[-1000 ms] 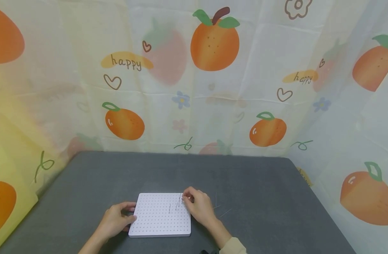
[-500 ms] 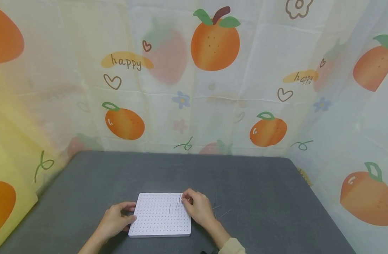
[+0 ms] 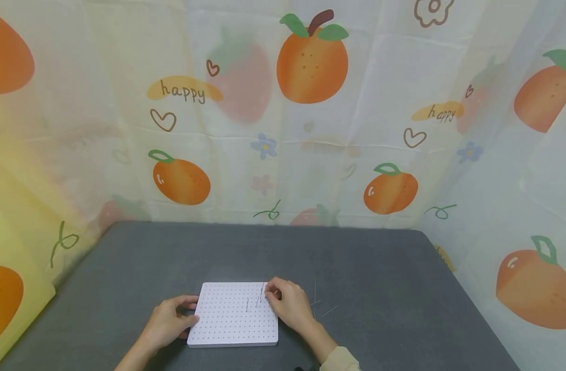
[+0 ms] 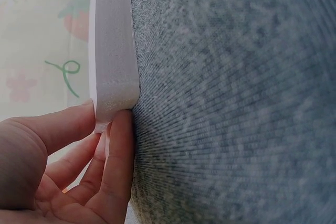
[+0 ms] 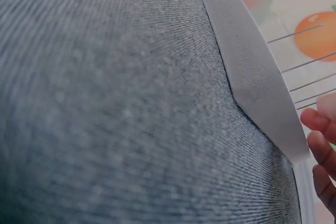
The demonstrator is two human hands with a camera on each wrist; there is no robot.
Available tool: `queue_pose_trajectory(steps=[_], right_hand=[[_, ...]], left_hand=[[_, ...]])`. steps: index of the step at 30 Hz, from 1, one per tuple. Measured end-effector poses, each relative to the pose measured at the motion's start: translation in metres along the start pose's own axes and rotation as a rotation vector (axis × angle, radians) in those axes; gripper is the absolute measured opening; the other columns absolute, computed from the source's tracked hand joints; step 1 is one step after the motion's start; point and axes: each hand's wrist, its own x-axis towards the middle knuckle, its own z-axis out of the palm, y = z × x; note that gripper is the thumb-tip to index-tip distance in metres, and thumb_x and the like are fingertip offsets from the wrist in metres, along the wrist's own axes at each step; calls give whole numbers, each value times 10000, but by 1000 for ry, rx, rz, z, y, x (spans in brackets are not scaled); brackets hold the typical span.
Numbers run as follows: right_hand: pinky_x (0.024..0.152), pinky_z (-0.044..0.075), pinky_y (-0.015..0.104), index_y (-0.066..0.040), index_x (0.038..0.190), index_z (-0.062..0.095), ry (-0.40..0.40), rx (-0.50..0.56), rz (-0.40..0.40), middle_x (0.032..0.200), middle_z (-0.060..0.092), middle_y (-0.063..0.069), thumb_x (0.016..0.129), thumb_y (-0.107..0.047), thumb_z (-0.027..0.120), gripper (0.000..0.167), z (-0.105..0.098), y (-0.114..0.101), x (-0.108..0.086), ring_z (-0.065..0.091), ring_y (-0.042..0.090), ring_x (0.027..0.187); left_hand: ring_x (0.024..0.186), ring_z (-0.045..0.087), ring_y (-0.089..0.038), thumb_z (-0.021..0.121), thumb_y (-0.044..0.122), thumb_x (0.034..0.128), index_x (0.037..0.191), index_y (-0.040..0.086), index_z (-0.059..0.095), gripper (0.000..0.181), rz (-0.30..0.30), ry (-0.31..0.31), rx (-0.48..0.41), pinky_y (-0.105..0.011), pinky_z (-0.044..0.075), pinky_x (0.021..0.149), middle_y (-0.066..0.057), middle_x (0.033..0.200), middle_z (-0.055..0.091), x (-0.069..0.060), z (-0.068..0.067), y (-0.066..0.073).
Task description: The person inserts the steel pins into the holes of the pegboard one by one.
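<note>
A white pegboard (image 3: pixel 227 322) with rows of small holes lies flat on the dark table. My left hand (image 3: pixel 167 322) grips its left edge, thumb near the top and fingers against the side, as the left wrist view shows at the board's edge (image 4: pixel 113 45). Over the board's far right corner, my right hand (image 3: pixel 292 305) has thumb and fingertips pinched together at a thin metal pin (image 5: pixel 307 105), mostly hidden by the fingers. Several thin metal pins (image 3: pixel 247 305) stand upright in the board just left of that hand.
Several loose thin pins (image 3: pixel 329 310) lie on the grey table (image 3: pixel 380 288) to the right of my right hand. A small black thing (image 3: pixel 298 368) shows at the bottom edge. Fruit-print cloth (image 3: pixel 310 154) hangs behind and beside the table.
The right hand has sunk slightly at the board's far right corner, fingertips still pinched together. The left hand and the board stay in place.
</note>
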Motion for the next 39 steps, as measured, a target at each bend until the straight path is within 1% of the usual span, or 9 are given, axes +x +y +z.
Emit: queue_pose_trajectory(steps=[3, 6, 11, 18, 23, 26, 31, 39], right_hand=[[556, 384, 149, -213, 786, 619, -14, -9, -3, 695, 563, -119, 788, -132, 670, 95, -1, 0, 0, 459, -3, 629], [568, 387, 150, -204, 809, 628, -51, 2, 9, 702, 544, -118, 794, -133, 663, 82, -3, 1, 0, 453, 3, 641], [587, 423, 146, -171, 864, 643, -110, 63, 27, 730, 567, -105, 807, -116, 659, 81, -9, 6, -2, 478, 1, 659], [635, 470, 165, -151, 880, 646, -127, 108, 5, 795, 613, -82, 809, -100, 665, 89, -22, 12, -6, 531, 12, 704], [662, 491, 189, -157, 898, 638, -151, 111, -22, 844, 619, -84, 817, -97, 658, 103, -32, 18, -11, 549, 14, 739], [680, 492, 195, -185, 915, 632, -173, 94, -26, 870, 616, -106, 828, -111, 651, 115, -37, 23, -14, 550, 5, 758], [694, 498, 210, -197, 940, 630, -208, 77, -35, 903, 622, -117, 840, -130, 648, 122, -47, 30, -18, 550, -1, 771], [653, 490, 197, -191, 938, 630, -214, 82, -60, 898, 617, -127, 829, -113, 659, 137, -67, 45, -26, 541, -7, 766]], left_hand=[[659, 584, -140, 695, -11, 717, 1156, -36, 583, 454, 4, -1, 7, -287, 544, 492, -120, 996, 627, 0, 0, -1], [660, 583, -139, 697, -7, 717, 1155, -35, 584, 454, 6, -1, 9, -285, 544, 492, -117, 995, 627, 1, 0, -1], [657, 589, -140, 695, -9, 716, 1154, -30, 589, 452, 3, -1, 5, -285, 544, 491, -117, 999, 631, 1, 0, -2], [654, 588, -140, 695, -5, 717, 1156, -32, 586, 453, -3, -5, 13, -288, 543, 491, -120, 999, 633, 1, -1, 0], [652, 583, -140, 696, -4, 717, 1156, -32, 585, 454, -7, -5, 18, -288, 543, 493, -116, 991, 631, 0, -1, 1], [648, 580, -142, 696, -7, 716, 1153, -35, 586, 452, 1, -3, 16, -286, 541, 488, -118, 987, 629, 0, -1, 2], [651, 583, -144, 692, -14, 714, 1151, -34, 588, 449, 4, 2, 4, -289, 543, 489, -121, 993, 632, 0, 0, 1], [657, 586, -146, 692, -19, 711, 1148, -28, 592, 448, 3, 7, 1, -290, 543, 489, -116, 991, 635, 0, 0, -1]])
